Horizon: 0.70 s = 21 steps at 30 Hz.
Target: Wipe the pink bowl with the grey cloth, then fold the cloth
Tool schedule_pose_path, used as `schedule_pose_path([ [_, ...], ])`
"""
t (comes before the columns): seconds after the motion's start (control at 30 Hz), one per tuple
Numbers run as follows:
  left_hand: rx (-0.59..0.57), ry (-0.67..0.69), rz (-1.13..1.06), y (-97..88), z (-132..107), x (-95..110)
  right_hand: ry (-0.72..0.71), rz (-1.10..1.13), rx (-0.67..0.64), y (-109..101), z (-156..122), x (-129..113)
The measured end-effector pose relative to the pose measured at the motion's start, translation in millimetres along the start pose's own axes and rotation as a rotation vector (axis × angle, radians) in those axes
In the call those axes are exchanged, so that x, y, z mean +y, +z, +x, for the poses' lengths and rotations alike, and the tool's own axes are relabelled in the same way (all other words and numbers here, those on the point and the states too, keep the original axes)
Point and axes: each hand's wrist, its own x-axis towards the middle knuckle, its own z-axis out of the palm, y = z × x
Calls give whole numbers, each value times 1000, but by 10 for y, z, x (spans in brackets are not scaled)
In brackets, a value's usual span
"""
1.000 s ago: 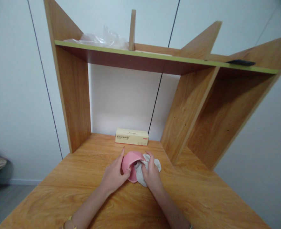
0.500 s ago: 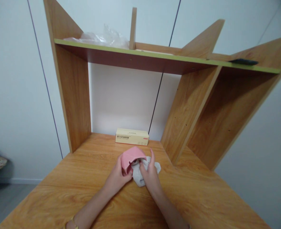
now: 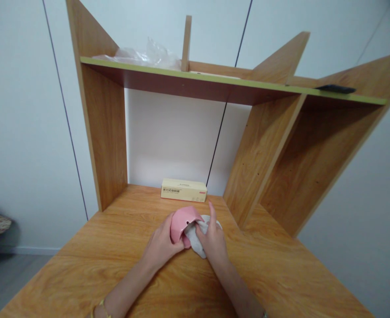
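A glossy pink faceted container (image 3: pixel 182 221) is held tilted above the desk, its opening turned toward the right. A small dark hole shows in its wall near the rim. My left hand (image 3: pixel 163 242) is wrapped around its left side, thumb at the lower edge. My right hand (image 3: pixel 214 240) grips a light grey cloth (image 3: pixel 195 238), bunched partly inside the opening, with the index finger pointing up. The cloth's inner part is hidden by the container wall.
A cream cardboard box (image 3: pixel 183 191) with printed lettering stands at the back of the wooden desk (image 3: pixel 115 260). Upright boards (image 3: pixel 263 154) carry a shelf (image 3: pixel 215 86) above. Clear plastic wrapping (image 3: pixel 148 56) and a dark flat object (image 3: pixel 336 88) lie on it.
The pink container has turned slightly in my left hand, so the hole in its wall has moved. My right hand has shifted slightly right and down with the cloth.
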Motion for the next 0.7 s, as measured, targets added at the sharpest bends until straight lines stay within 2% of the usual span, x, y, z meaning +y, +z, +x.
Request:
schedule_pose_path([
  [0.13,-11,34,102,-59,-13,51,-154,-71,16,-22,6,38],
  [0.27,-56,81,151,-114,-12,41,-187,-46,-4,-38,-10,45],
  [0.47,-92,175,150,-151,-19,45,-145,77,-47,1,-53,50],
  [0.7,-18,134,228,-107,-19,42,-31,250,-82,41,-75,53],
])
